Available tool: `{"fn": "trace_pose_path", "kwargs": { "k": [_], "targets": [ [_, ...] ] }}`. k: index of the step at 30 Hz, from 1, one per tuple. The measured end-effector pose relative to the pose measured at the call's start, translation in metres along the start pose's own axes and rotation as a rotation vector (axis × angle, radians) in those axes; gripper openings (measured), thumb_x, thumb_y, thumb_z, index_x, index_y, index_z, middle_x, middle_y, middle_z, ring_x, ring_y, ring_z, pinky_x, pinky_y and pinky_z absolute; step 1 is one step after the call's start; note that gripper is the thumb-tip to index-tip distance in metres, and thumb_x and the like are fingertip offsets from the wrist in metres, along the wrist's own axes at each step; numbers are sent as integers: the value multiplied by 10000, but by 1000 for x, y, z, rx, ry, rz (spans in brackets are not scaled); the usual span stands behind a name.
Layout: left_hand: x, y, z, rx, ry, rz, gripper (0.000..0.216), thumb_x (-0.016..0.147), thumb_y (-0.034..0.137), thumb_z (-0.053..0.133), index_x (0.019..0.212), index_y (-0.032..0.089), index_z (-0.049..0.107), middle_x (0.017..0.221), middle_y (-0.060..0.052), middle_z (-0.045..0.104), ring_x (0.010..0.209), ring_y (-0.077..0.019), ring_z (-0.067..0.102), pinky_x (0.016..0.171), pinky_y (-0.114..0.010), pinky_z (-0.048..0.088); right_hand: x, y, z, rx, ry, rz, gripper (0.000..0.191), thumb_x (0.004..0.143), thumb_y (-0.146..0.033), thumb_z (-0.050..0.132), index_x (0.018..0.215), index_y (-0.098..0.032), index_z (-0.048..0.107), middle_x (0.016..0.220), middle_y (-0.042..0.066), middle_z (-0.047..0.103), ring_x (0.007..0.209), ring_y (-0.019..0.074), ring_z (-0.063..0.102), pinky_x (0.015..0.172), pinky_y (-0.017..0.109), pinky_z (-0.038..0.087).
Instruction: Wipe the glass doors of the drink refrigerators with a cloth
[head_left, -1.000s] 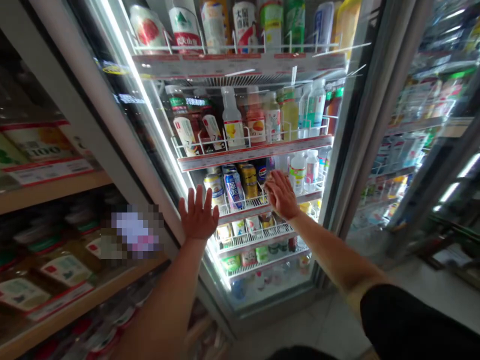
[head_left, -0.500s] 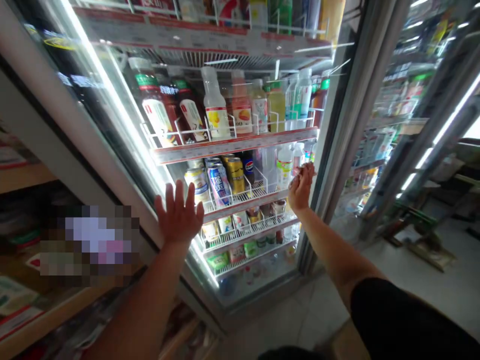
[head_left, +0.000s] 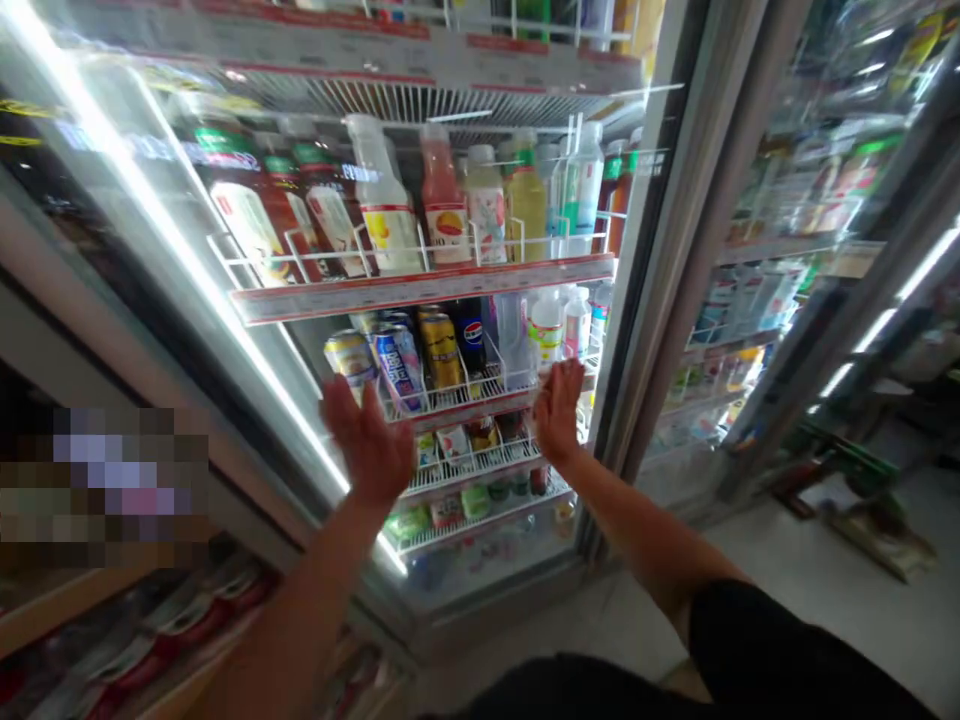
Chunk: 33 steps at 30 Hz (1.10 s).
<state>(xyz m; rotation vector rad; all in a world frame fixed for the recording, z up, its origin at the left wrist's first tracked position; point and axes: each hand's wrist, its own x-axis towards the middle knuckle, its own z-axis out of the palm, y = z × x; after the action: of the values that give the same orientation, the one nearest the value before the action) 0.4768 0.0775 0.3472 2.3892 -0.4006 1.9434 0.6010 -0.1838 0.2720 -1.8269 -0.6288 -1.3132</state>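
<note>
L hand (head_left: 371,440) spread, R hand (head_left: 558,412) grip unclear, both nr drinks fridge (head_left: 450,284)

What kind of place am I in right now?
Probably a convenience store or supermarket: you're facing a lit, glass-fronted cooler stocked with rows of bottles and cans, and its shelf edges carry what look like price strips.
</note>
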Motion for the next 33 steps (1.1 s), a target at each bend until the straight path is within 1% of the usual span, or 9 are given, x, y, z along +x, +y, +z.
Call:
{"fn": "trace_pose_path", "kwargs": {
  "k": [3, 5, 8, 12, 17, 21, 24, 28, 33],
  "targets": [
    [-1, 78, 33, -330, -127, 284, 671, 1106, 426, 302, 1704, 220, 79, 1740, -153, 216, 1619, -281, 185, 1284, -518, 323, 21, -34, 1, 217, -200, -108, 705, 1101, -381, 328, 1707, -285, -19, 1792, 93, 67, 1648, 293, -28, 1323, 647, 158],
    [0, 113, 53, -434, -177, 239, 668, 1112, 472, 239, 1705, 222, 60, 1722, -181, 256, 1615, -290, 190, 1251, -518, 382, 32, -43, -10, 334, -294, -135, 734, 1104, -436, 330, 1706, -254, -49, 1773, 115, 183, 1645, 268, 109, 1321, 545, 285],
    [3, 134, 75, -386, -118, 96, 723, 1108, 499, 284, 1703, 167, 41, 1733, -220, 173, 1616, -309, 181, 1237, -517, 401, 61, -34, -40, 344, -305, -137, 679, 1114, -380, 312, 1709, -249, 14, 1740, 105, 300, 1585, 215, 342, 1272, 425, 420],
    [9, 133, 86, -186, -103, 55, 677, 1062, 223, 470, 1687, 178, 213, 1646, -171, 423, 1590, -268, 291, 1232, -462, 418, 128, -12, -66, 43, -79, -277, 607, 1107, -327, 301, 1698, -283, 167, 1753, 64, 272, 1636, 278, 181, 1335, 607, 200],
    [1, 126, 84, -88, -27, 67, 483, 1003, 135, 563, 1478, 222, 585, 1364, -112, 700, 1454, -256, 519, 1247, -458, 380, 183, -9, -48, -113, -80, -322, 623, 1097, -448, 368, 1679, -261, 243, 1754, 66, 266, 1645, 338, 86, 1310, 692, 57],
    [18, 104, 75, -26, -15, 85, 518, 1015, 110, 537, 1523, 211, 547, 1426, -115, 661, 1483, -236, 479, 1215, -398, 396, 181, -11, -37, -99, -109, -291, 630, 1088, -457, 399, 1668, -241, 281, 1747, 73, 287, 1645, 353, 54, 1314, 687, 29],
    [74, 82, 64, 41, 2, 114, 568, 1052, 159, 493, 1613, 214, 427, 1559, -87, 558, 1566, -229, 346, 1277, -426, 312, 177, -11, -38, -103, -108, -290, 628, 1088, -439, 399, 1671, -239, 273, 1745, 76, 293, 1645, 350, 53, 1317, 683, 34],
    [140, 64, 55, 82, 46, 86, 562, 1090, 233, 393, 1644, 155, 342, 1682, -56, 383, 1642, -243, 15, 1338, -555, 180, 177, -11, -40, -81, -83, -309, 617, 1092, -415, 393, 1674, -262, 257, 1744, 65, 296, 1646, 337, 69, 1319, 680, 36],
    [141, 54, 53, -2, -160, 338, 523, 1069, 181, 386, 1586, 147, 448, 1628, -90, 471, 1604, -248, 245, 1339, -506, 234, 177, -10, -38, -58, -95, -290, 596, 1094, -397, 373, 1666, -245, 295, 1736, 71, 316, 1646, 335, 85, 1327, 666, 36]
  ]
}}
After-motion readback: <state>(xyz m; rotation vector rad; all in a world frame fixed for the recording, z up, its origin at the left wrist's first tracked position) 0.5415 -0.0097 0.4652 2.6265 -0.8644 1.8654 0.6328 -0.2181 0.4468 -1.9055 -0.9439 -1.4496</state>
